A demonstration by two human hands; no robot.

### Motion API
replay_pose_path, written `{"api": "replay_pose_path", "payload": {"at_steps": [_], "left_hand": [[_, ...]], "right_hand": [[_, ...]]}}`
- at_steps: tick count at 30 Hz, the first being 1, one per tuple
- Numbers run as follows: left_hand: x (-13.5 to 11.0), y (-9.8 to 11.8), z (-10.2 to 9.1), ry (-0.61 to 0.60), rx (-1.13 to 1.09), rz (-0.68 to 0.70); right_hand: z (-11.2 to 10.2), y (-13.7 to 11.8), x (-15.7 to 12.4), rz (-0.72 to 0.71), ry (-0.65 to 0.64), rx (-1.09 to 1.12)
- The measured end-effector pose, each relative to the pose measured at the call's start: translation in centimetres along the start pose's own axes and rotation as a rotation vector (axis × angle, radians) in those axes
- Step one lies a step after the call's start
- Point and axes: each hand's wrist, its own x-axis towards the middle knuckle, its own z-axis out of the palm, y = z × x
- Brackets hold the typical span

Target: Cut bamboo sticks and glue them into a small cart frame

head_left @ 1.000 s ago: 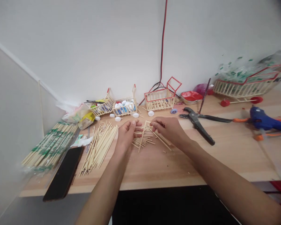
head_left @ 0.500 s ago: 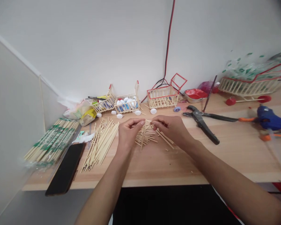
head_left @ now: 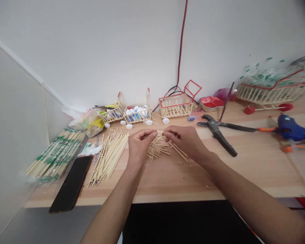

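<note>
Pale short cut bamboo sticks (head_left: 159, 149) partly vanished under the fingers, so which one each hand pinched was unclear. They lay crisscrossed in a loose pile on the light wooden tabletop (head_left: 167, 179). Left hand (head_left: 138, 146) closed on them from the pile's 9 o'clock, right hand (head_left: 187, 140) from 2 o'clock.

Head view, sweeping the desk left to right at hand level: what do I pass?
wrapped chopstick bundle → loose long sticks → left hand → short cut sticks → right hand → black pliers → blue glue gun
</note>
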Motion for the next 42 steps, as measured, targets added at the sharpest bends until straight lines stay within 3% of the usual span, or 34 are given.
{"api": "replay_pose_path", "payload": {"at_steps": [42], "left_hand": [[0.19,-0.34,0.06,-0.038,-0.006,-0.022]], "right_hand": [[0.39,0.34,-0.08,-0.006,-0.032,-0.054]]}}
